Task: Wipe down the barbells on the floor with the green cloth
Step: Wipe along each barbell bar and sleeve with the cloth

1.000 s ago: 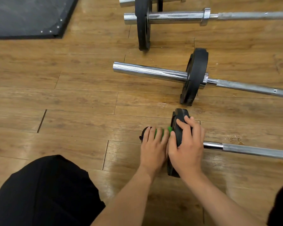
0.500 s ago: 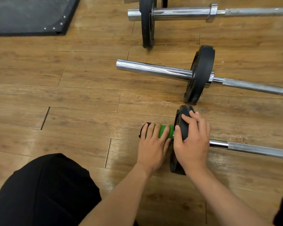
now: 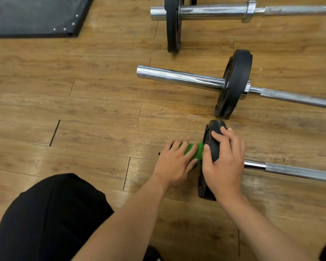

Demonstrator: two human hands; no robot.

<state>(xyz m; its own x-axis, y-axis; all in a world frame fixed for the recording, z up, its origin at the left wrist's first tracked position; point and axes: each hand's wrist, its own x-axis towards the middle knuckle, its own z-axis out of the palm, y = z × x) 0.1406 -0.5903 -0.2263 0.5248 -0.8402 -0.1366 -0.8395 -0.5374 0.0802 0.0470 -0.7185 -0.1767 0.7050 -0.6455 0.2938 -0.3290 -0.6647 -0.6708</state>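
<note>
Green cloth (image 3: 193, 151) bunched under left hand (image 3: 174, 164), right hand (image 3: 224, 163) gripping black plate (image 3: 214, 150)

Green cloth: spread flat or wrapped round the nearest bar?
Wrapped: the green cloth forms a roll round the end of the nearest steel barbell, gripped by the left hand.

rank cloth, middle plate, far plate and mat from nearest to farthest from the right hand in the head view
1. cloth, just left of the right hand, which grips the near plate
2. middle plate, ahead
3. far plate, top centre
4. mat, top left corner
</note>
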